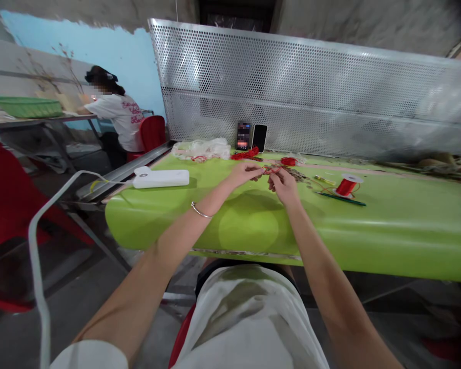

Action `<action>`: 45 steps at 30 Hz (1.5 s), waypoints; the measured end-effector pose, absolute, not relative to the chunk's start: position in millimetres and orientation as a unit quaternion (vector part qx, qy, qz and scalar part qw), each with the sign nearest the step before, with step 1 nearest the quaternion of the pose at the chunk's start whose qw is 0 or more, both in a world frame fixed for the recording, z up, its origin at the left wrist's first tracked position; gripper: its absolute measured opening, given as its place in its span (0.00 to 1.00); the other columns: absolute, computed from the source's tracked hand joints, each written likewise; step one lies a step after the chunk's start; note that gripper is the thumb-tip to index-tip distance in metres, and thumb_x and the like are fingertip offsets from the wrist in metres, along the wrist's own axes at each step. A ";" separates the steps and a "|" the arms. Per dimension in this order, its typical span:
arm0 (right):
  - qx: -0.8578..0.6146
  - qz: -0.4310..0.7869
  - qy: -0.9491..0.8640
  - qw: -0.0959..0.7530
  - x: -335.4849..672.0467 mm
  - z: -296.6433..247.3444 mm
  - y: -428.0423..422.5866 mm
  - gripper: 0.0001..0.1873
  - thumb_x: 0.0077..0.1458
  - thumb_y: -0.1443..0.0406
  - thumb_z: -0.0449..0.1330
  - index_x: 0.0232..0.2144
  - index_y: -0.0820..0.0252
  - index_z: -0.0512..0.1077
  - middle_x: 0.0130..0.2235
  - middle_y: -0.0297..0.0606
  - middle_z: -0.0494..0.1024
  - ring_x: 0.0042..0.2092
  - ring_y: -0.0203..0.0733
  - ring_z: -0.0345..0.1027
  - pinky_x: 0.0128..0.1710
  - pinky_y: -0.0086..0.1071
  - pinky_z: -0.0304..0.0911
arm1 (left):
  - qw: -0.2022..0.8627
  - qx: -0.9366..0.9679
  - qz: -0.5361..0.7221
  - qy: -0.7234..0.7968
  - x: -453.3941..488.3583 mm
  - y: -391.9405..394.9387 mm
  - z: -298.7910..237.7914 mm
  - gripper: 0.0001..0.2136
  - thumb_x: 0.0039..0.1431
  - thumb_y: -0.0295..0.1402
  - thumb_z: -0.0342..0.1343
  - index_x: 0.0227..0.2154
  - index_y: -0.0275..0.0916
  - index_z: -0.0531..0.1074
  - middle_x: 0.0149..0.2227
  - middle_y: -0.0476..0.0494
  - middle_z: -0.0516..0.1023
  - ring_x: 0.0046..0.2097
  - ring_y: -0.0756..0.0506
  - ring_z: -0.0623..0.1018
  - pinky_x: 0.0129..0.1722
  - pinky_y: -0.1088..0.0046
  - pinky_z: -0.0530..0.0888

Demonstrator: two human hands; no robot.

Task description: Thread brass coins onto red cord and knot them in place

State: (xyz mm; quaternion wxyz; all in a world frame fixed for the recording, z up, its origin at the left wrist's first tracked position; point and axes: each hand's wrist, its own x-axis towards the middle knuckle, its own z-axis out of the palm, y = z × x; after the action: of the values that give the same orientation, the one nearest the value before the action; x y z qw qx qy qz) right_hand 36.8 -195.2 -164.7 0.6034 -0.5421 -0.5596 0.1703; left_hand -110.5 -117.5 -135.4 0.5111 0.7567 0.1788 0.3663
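Over the green tabletop [249,220], my left hand [248,173] and my right hand [284,184] meet with their fingertips pinched close together. Between them runs a short bit of red cord [269,171], gripped from both sides; its finer details are too small to make out. Just behind my right hand lies a loose pile of small brownish pieces [297,175]. To the right, a white spool of red thread [346,185] stands beside a dark green pen-like stick [341,199] and a small yellow tool [325,180].
Bundles of red cord [246,154] and a clear plastic bag [203,148] lie at the back. Two phones [259,137] lean on the perforated metal panel [311,92]. A white device [161,178] with a cable sits left. Another person [117,115] sits at a table further left.
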 end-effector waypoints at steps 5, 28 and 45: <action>-0.594 0.114 -0.609 0.513 35.2 -163.3 -196.9 0.14 0.56 0.57 0.51 0.30 0.59 0.71 0.25 0.35 0.72 0.22 0.34 0.63 0.25 0.29 0.58 | 0.580 0.719 0.351 0.152 -112.3 -118.1 -137.3 0.13 0.47 0.41 0.65 0.30 0.36 0.78 0.32 0.45 0.76 0.35 0.50 0.72 0.38 0.69 0.68; -0.425 0.284 -0.572 0.642 38.5 -154.5 -216.2 0.20 0.52 0.45 0.56 0.32 0.55 0.67 0.30 0.35 0.69 0.26 0.33 0.61 0.25 0.29 0.62 | 0.481 0.450 0.677 0.328 -123.5 -93.8 -130.2 0.09 0.56 0.40 0.60 0.28 0.38 0.74 0.28 0.49 0.73 0.27 0.54 0.68 0.26 0.76 0.65; -0.577 -0.013 -0.452 0.680 59.9 -171.4 -195.5 0.15 0.59 0.53 0.49 0.35 0.57 0.65 0.34 0.41 0.73 0.32 0.39 0.70 0.36 0.37 0.68 | 0.509 0.502 0.621 0.322 -120.1 -95.6 -131.1 0.08 0.54 0.35 0.61 0.25 0.38 0.73 0.27 0.49 0.74 0.25 0.55 0.65 0.23 0.77 0.60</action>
State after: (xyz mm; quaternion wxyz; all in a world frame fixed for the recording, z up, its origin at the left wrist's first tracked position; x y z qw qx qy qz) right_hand 59.9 -195.5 -171.4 0.6800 -0.5768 -0.4525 -0.0133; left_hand -120.1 -95.6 -131.1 0.5087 0.5016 0.3223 0.6210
